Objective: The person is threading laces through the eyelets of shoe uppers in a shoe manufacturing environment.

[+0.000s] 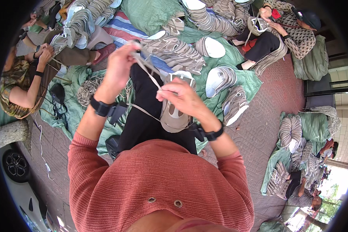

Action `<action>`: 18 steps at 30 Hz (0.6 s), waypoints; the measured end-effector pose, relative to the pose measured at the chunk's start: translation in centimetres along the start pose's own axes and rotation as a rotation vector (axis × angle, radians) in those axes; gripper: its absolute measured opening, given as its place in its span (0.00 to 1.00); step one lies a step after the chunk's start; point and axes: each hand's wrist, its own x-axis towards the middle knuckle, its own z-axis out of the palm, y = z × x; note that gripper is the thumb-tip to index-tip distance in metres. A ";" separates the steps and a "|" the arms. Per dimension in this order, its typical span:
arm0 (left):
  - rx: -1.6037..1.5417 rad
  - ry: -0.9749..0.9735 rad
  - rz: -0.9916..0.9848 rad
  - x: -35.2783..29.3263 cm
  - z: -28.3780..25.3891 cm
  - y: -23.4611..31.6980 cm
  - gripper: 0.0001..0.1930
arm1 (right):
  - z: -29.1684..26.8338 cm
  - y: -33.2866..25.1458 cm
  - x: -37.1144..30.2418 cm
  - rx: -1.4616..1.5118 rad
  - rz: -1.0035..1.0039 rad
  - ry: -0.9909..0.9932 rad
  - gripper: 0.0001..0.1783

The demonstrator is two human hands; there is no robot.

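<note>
A beige-grey shoe upper point(176, 124) with white trim rests on my lap over black trousers. My left hand point(120, 65) is raised beyond it to the left, fingers closed on a flat beige shoelace point(152, 77). A small dark spot shows at those fingertips, too blurred to name. Just above the upper, my right hand point(183, 98) pinches the same lace between thumb and fingers. The lace slants down from the left hand to the right. Another length of lace loops from near my left wrist across my thigh to the upper.
Green sheeting point(216, 98) ahead bears stacked shoe uppers point(174, 52) and, on the left, a heap of laces point(89, 92). Co-workers sit at left point(21, 89) and far right point(297, 29), handling uppers. A car point(21, 193) stands at lower left; more bundles point(290, 131) lie right.
</note>
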 end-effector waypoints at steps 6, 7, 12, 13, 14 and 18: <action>-0.724 0.254 -0.236 0.0 -12.7 1.6 0.11 | -9.2 -3.3 -5.0 0.787 0.154 0.148 0.06; -0.741 0.256 -0.182 -0.3 -16.4 1.3 0.12 | -10.5 -3.4 -6.0 0.928 0.157 0.261 0.06; -0.988 0.356 -0.268 -4.1 -26.5 -2.2 0.12 | -18.0 0.2 -12.7 1.203 -0.001 0.792 0.04; -0.843 0.570 -0.256 -4.3 -26.4 -2.9 0.11 | -19.8 1.2 -15.1 1.175 -0.005 0.841 0.04; -0.688 0.778 -0.236 -4.6 -26.3 -3.5 0.11 | -21.4 2.6 -17.8 1.137 0.127 1.044 0.05; -0.687 1.074 -0.205 -8.0 -31.4 -4.6 0.11 | -23.4 11.8 -29.6 1.099 0.435 1.261 0.07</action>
